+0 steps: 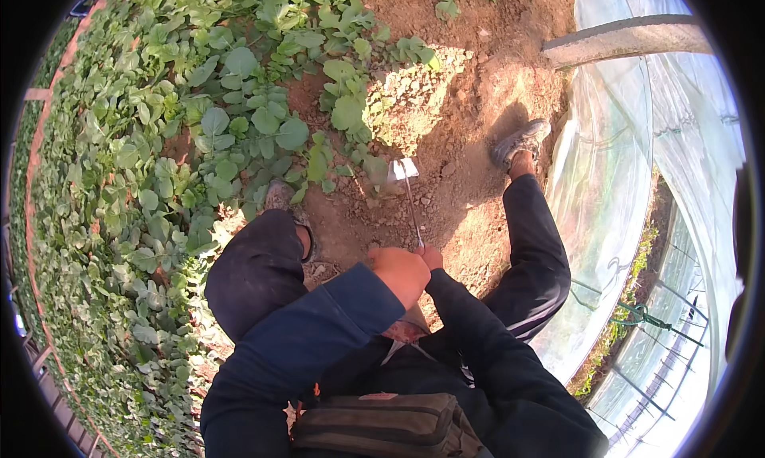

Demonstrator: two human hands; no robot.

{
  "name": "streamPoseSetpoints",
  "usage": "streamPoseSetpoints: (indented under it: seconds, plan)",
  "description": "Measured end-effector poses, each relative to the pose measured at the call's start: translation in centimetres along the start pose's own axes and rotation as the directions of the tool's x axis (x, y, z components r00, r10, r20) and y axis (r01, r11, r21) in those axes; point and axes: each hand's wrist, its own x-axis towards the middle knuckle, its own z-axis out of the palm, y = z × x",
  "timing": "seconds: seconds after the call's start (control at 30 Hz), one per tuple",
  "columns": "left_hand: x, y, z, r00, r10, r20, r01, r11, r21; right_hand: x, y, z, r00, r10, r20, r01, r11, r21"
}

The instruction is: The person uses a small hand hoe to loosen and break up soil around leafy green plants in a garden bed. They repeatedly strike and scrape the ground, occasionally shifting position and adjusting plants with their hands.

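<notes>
My left hand (401, 272) and my right hand (430, 257) are close together in front of my body, low in the middle of the view. Both are closed around the handle end of a small long-handled hoe (412, 207). Its thin metal shaft points away from me, and its bright blade (403, 169) is over loose brown soil (382, 210), beside the leaves of a green plant. The blade's edge looks blurred, so I cannot tell whether it touches the soil. Where the fingers wrap the handle is partly hidden.
Dense leafy green plants (239, 117) cover the ground at the left. My shoes are apart, the left one (280, 198) beside the plants and the right one (522, 141) near clear plastic sheeting (597, 195). A pale curved post (627, 39) crosses the upper right. A brown bag (382, 422) lies at my waist.
</notes>
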Motion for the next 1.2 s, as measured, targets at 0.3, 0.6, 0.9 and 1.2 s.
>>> streamPoseSetpoints:
  seconds: [0.3, 0.6, 0.9, 1.2]
  plan:
    - [-0.6, -0.5, 0.3, 0.999, 0.010, 0.040, -0.007, 0.998, -0.066, -1.1, 0.3, -0.4, 0.988, 0.040, 0.152, -0.029, 0.997, -0.074]
    - [-0.6, -0.1, 0.6, 0.998, -0.021, 0.056, 0.024, 0.998, -0.059, 5.1, -6.5, -0.5, 0.977, -0.005, 0.214, 0.039, 0.987, -0.157]
    - [-0.1, 0.1, -0.2, 0.996, -0.014, 0.083, 0.019, 0.999, -0.049, 7.0, -3.7, -0.5, 0.992, 0.085, 0.098, -0.073, 0.990, -0.119]
    - [-0.8, 0.6, -0.4, 0.999, -0.017, 0.035, 0.019, 0.998, -0.059, 20.8, -10.2, -2.9, 0.984, -0.015, -0.175, 0.015, 1.000, -0.002]
